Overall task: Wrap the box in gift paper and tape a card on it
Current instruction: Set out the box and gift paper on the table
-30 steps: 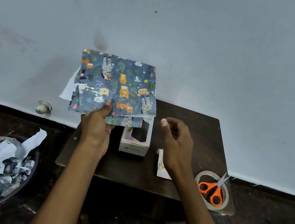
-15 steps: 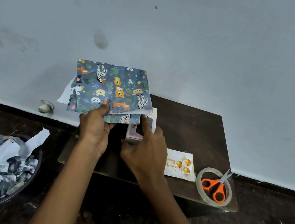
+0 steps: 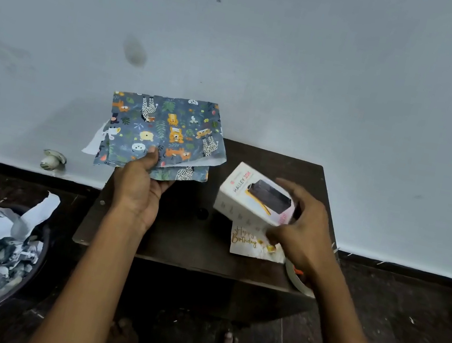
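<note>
Now right hand (image 3: pixel 303 230) grips box (image 3: pixel 256 196), lifted rightward over card (image 3: pixel 248 243); left hand (image 3: pixel 140 189) still pinches gift paper (image 3: pixel 162 133).

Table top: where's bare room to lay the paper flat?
Free: the dark table between the left hand and the box, and the far right corner behind the box. Crowded: near right, with the card, right hand and tape roll.

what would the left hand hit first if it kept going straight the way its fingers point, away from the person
Probably the wall. The left hand holds the folded gift paper out past the table's back left corner, and nothing else shows in that line, though depth is unclear.
</note>
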The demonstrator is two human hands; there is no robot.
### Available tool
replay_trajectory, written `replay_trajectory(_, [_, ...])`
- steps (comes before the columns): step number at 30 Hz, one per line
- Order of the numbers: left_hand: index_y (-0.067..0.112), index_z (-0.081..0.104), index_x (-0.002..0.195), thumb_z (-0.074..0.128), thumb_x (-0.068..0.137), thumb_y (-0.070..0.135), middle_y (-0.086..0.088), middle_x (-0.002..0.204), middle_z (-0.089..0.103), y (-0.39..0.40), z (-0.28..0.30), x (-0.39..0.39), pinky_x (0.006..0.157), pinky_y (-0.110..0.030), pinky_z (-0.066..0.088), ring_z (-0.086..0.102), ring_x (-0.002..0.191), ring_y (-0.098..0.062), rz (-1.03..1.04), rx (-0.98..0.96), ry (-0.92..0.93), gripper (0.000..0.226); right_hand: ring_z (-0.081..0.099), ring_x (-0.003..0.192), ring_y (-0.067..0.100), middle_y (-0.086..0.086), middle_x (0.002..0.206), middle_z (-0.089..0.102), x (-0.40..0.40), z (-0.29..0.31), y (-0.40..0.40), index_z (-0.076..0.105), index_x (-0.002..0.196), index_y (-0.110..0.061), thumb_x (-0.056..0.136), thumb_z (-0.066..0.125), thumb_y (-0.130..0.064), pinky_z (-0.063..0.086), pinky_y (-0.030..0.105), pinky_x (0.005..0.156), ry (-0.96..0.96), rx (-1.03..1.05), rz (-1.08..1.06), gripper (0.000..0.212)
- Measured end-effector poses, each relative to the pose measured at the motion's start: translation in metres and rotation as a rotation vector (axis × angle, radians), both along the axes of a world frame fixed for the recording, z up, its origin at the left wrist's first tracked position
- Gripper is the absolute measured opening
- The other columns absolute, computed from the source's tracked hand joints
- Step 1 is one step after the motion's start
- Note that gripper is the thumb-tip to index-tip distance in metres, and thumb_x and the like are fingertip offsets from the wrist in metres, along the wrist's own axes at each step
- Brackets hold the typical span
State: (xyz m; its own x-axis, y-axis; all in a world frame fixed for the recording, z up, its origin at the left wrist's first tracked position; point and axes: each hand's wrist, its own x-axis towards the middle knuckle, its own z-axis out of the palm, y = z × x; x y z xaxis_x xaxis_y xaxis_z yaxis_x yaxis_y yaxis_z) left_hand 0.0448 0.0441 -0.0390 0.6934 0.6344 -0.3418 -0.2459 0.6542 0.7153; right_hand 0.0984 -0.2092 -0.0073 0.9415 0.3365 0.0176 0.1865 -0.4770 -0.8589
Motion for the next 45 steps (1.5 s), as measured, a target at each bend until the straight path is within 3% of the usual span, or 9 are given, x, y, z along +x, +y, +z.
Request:
replay_trajectory(3, [0.010, 0.062, 0.120, 0.055, 0.102, 0.010, -0.002, 0.101, 0.072, -0.003, 0.000, 0.001, 0.075, -0.041, 0.061, 0.074, 0.087, -0.016, -0.011, 0.006, 0.005, 0.019, 0.062, 0.111, 0.014, -0.007, 0.123, 0.065, 0.002, 0.000, -0.013, 0.064, 0.128, -0.023, 0.059, 0.068, 0.024, 0.055, 0.025, 0.055, 0.129, 0.056, 0.095, 0.084])
replay_trajectory(8, [0.015, 0.064, 0.105, 0.049, 0.102, 0.008, 0.001, 0.094, 0.074, -0.011, 0.004, -0.002, 0.084, -0.043, 0.059, 0.073, 0.088, -0.017, -0.064, 0.010, -0.032, 0.016, 0.054, 0.118, 0.014, -0.009, 0.127, 0.055, 0.012, -0.006, -0.019, 0.058, 0.132, -0.031, 0.061, 0.068, 0.012, 0.054, 0.020, 0.065, 0.147, -0.096, 0.214, 0.083])
replay_trajectory(11, [0.016, 0.062, 0.111, 0.044, 0.100, 0.005, 0.000, 0.096, 0.076, -0.011, 0.007, -0.006, 0.089, -0.047, 0.057, 0.073, 0.094, -0.022, -0.105, 0.036, -0.079, 0.024, 0.047, 0.133, 0.014, -0.007, 0.138, 0.049, 0.014, -0.009, -0.016, 0.054, 0.137, -0.030, 0.078, 0.066, 0.018, 0.051, 0.013, 0.089, 0.114, -0.205, 0.274, 0.077])
replay_trajectory(17, [0.011, 0.060, 0.124, 0.044, 0.100, 0.004, -0.004, 0.106, 0.074, -0.008, 0.009, -0.009, 0.087, -0.048, 0.059, 0.071, 0.102, -0.026, -0.157, 0.129, -0.078, 0.030, 0.002, 0.157, 0.012, -0.009, 0.167, 0.013, 0.013, 0.015, -0.009, 0.026, 0.156, -0.038, 0.074, 0.067, 0.006, 0.018, 0.048, 0.127, 0.077, -0.410, 0.391, 0.101])
replay_trajectory(22, [0.010, 0.053, 0.140, 0.055, 0.099, 0.016, -0.006, 0.125, 0.070, -0.009, 0.013, -0.009, 0.088, -0.044, 0.061, 0.067, 0.118, -0.026, -0.172, 0.174, -0.100, 0.041, 0.032, 0.147, 0.006, -0.012, 0.155, 0.039, 0.006, 0.019, 0.028, 0.043, 0.151, -0.029, 0.070, 0.067, -0.021, 0.041, 0.045, 0.115, -0.177, -0.008, 0.285, 0.085])
replay_trajectory(30, [0.009, 0.045, 0.147, 0.053, 0.097, 0.042, -0.015, 0.136, 0.064, -0.015, 0.021, -0.012, 0.091, -0.042, 0.058, 0.063, 0.123, -0.033, -0.217, 0.308, -0.145, 0.060, 0.057, 0.117, 0.015, -0.008, 0.124, 0.065, 0.012, 0.000, 0.096, 0.067, 0.128, -0.026, 0.080, 0.076, -0.044, 0.048, 0.043, 0.099, -0.520, -0.039, 0.266, 0.052])
replay_trajectory(34, [0.006, 0.052, 0.139, 0.038, 0.096, 0.054, -0.020, 0.135, 0.064, -0.013, 0.025, -0.014, 0.106, -0.050, 0.050, 0.062, 0.124, -0.035, -0.229, 0.234, -0.160, 0.066, 0.065, 0.102, 0.008, -0.006, 0.112, 0.072, 0.014, 0.000, 0.108, 0.074, 0.120, -0.019, 0.084, 0.080, -0.030, 0.053, 0.028, 0.088, -0.479, 0.089, 0.230, 0.038])
replay_trajectory(40, [0.017, 0.057, 0.133, 0.037, 0.104, 0.045, -0.007, 0.127, 0.071, 0.001, 0.023, -0.016, 0.097, -0.043, 0.057, 0.067, 0.119, -0.025, -0.137, 0.191, -0.139, 0.045, 0.067, 0.075, 0.000, -0.007, 0.081, 0.077, 0.020, 0.008, 0.114, 0.081, 0.096, -0.007, 0.091, 0.072, -0.002, 0.052, 0.020, 0.072, -0.252, 0.403, -0.011, 0.012])
replay_trajectory(45, [0.011, 0.067, 0.110, 0.066, 0.087, 0.064, -0.007, 0.115, 0.071, 0.026, 0.018, -0.023, 0.105, -0.049, 0.048, 0.067, 0.110, -0.026, 0.034, 0.321, 0.012, 0.059, 0.064, 0.064, 0.003, -0.008, 0.068, 0.072, 0.037, 0.018, 0.098, 0.077, 0.085, -0.010, 0.093, 0.071, -0.004, 0.052, 0.021, 0.064, 0.018, 0.674, -0.251, 0.012])
